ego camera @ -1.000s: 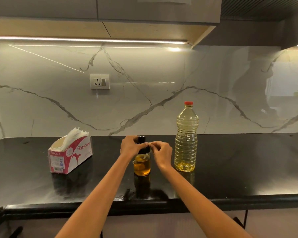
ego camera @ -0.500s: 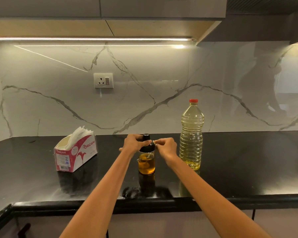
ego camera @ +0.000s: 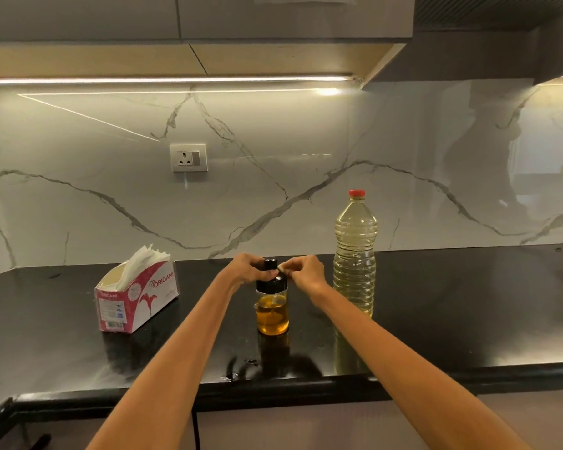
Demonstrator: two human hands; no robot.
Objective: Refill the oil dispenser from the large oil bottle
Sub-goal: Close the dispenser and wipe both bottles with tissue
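both hands on the dispenser's black cap, the refill not yet begun.

the black counter [ego camera: 468, 319] runs under everything, with the marble wall and its socket [ego camera: 188, 157] behind. the large oil bottle [ego camera: 355, 254] stands upright at about 2 o'clock from the oil dispenser [ego camera: 272, 306], near it but not touching, red cap on. at 9 o'clock sits the tissue box [ego camera: 137, 300], well apart. the dispenser stands near the counter's middle, roughly half full of amber oil. the left hand [ego camera: 246, 271] curls round the black cap [ego camera: 270, 276] and the right hand [ego camera: 306, 271] pinches at its other side. i'd judge the cap is coming off: better to steady the glass body low while twisting, since gripping only the top could tip it. nothing blocks the way, though the big bottle stands close to the right elbow's path.
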